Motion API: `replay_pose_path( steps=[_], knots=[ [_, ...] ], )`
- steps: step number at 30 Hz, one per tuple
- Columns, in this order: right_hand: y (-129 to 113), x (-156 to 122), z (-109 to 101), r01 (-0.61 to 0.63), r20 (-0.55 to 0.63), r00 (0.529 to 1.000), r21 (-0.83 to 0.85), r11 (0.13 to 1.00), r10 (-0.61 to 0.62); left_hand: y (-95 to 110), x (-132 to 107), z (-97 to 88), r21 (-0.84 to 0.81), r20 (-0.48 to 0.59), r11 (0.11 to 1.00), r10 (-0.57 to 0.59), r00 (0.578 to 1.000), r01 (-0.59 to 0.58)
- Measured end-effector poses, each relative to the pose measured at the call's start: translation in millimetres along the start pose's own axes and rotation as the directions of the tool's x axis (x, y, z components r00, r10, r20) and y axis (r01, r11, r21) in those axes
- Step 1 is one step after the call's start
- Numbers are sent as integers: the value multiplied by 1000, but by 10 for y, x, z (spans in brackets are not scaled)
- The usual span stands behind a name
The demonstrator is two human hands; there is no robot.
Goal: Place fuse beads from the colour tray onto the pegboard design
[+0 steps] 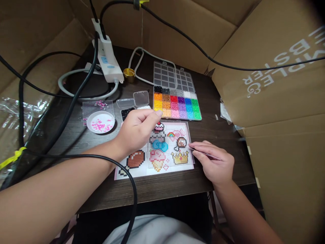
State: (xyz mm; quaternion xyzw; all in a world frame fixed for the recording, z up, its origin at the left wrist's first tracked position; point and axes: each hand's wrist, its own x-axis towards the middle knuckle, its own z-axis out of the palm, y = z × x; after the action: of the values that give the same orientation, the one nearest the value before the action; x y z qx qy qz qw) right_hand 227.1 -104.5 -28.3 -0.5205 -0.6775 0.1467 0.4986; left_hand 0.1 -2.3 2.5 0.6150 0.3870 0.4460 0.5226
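My right hand (214,160) is closed around a pair of thin tweezers (208,154), their tips over the right part of a clear pegboard (191,142). Nearest the tips is a brown-and-white bead figure with a dark outline (181,142). Beneath the pegboard lies a printed pattern sheet (137,173) showing a crown (180,157), an ice cream (157,159) and a blue bow (160,145). My left hand (138,130) hovers over the board's upper left, thumb and forefinger pressed together by the bead case (201,115); whatever they pinch, if anything, is hidden.
A white dish of pink beads (88,127) stands left, by a small pegboard (111,105) with loose pink beads. Small lidded boxes (126,113) hold black and white beads. Behind are a gold cup (129,75) and a power strip (109,62). A black cable (133,189) crosses my left forearm.
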Motion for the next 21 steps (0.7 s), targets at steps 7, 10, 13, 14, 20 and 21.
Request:
replay_pose_path(
  steps=[7,10,13,14,20,21],
  knots=[
    [36,-14,-15,-2,23,1000,29,1000,1,-2,5,11,-2,-9,1000,-11,1000,11],
    [36,-13,-15,3,25,1000,29,1000,-4,2,5,14,-4,-15,1000,-10,1000,10],
    [32,-9,-11,1,18,1000,27,1000,-2,3,6,10,0,-9,1000,-13,1000,13],
    [31,-8,-10,-2,17,1000,28,1000,2,1,7,9,2,-6,1000,-15,1000,15],
    [37,-12,-9,-14,10,1000,46,999,14,5,3,10,8,-4,1000,-2,1000,3],
    [38,-14,-10,-16,8,1000,47,999,16,9,2,12,10,-5,1000,0,1000,0]
  ],
)
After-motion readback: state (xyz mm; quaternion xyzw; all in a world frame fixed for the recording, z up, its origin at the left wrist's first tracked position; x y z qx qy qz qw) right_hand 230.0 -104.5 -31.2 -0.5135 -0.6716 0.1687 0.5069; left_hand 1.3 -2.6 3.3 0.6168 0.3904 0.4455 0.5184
